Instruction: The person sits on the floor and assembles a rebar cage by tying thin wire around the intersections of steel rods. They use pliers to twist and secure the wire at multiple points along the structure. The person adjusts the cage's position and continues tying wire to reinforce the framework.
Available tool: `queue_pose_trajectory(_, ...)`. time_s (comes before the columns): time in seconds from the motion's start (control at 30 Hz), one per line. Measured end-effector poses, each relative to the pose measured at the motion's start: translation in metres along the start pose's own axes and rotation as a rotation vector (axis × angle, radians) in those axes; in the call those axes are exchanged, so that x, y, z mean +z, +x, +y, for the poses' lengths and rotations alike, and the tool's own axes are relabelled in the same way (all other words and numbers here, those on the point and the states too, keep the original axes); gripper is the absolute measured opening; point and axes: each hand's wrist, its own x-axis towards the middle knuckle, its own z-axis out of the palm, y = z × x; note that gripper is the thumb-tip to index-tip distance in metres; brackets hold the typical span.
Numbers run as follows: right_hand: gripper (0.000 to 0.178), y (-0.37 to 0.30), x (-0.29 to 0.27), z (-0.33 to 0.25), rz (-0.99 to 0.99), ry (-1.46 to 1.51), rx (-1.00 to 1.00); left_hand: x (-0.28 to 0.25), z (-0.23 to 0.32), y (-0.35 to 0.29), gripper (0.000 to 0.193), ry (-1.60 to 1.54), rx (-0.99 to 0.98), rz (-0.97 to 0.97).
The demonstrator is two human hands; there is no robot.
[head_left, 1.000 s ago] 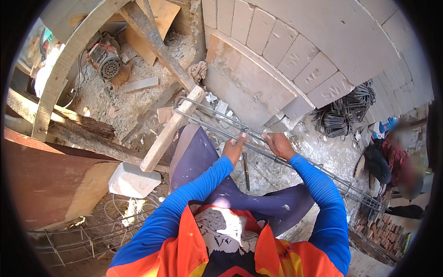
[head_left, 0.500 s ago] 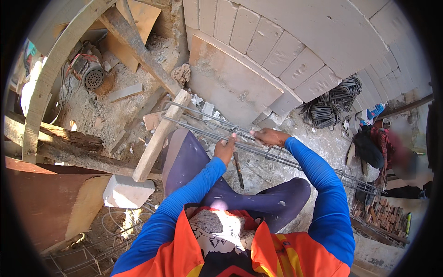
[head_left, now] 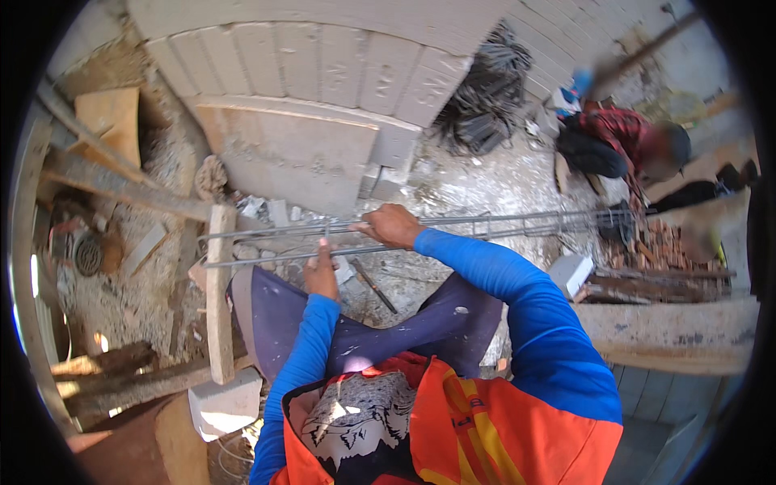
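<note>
A long, narrow rebar cage (head_left: 517,229) of thin steel bars with stirrups lies across in front of me. Its left end rests on an upright-looking length of timber (head_left: 219,299). My left hand (head_left: 321,275) is closed at the near bars, finger and thumb tips at a stirrup close to the cage's left end. Just right of it, my right hand (head_left: 390,225) is closed over the far bars, its thumb side toward the left hand. The palm side of the right hand is hidden. Below the cage, a slim dark hand tool (head_left: 373,285) lies on the ground beside my leg.
Grey block walling (head_left: 323,69) and a leaning board (head_left: 283,149) stand ahead. A heap of dark bent metal strips (head_left: 489,97) lies by the wall. Another person (head_left: 614,145) crouches at the right near stacked bricks (head_left: 671,242). At left are a motor (head_left: 85,250) and timbers.
My view has swung to the right, so the cage now runs nearly level across it. Both hands stay near the cage's left end; the right hand now lies further over the bars.
</note>
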Motion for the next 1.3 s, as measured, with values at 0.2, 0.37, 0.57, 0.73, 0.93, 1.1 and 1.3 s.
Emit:
queue_pose_trajectory(0.2, 0.065, -0.006, 0.008, 0.008, 0.083, -0.032, -0.001, 0.007, -0.003, 0.0, 0.035, -0.162, 0.01, -0.005)
queue_pose_trajectory(0.37, 0.065, -0.009, 0.002, 0.008, 0.06, -0.015, -0.001, 0.003, -0.005, -0.002, 0.034, -0.205, -0.006, -0.03)
queue_pose_trajectory(0.57, 0.064, -0.014, 0.001, 0.0, 0.092, -0.03, 0.013, 0.003, 0.011, -0.015, 0.035, -0.205, -0.02, -0.027)
queue_pose_trajectory(0.73, 0.062, -0.017, 0.0, -0.002, 0.152, 0.011, -0.004, 0.005, 0.007, -0.012, 0.034, -0.22, 0.006, -0.003)
queue_pose_trajectory(0.93, 0.064, -0.02, -0.001, -0.002, 0.114, -0.001, 0.014, 0.0, 0.001, -0.006, 0.036, -0.188, -0.005, -0.042)
queue_pose_trajectory(1.1, 0.066, -0.022, 0.003, 0.009, 0.079, 0.021, -0.001, 0.001, 0.003, -0.009, 0.037, -0.169, -0.029, -0.047)
queue_pose_trajectory(1.3, 0.072, -0.001, 0.013, 0.031, -0.14, 0.175, -0.002, 0.003, 0.001, -0.01, 0.036, -0.174, -0.038, -0.064)
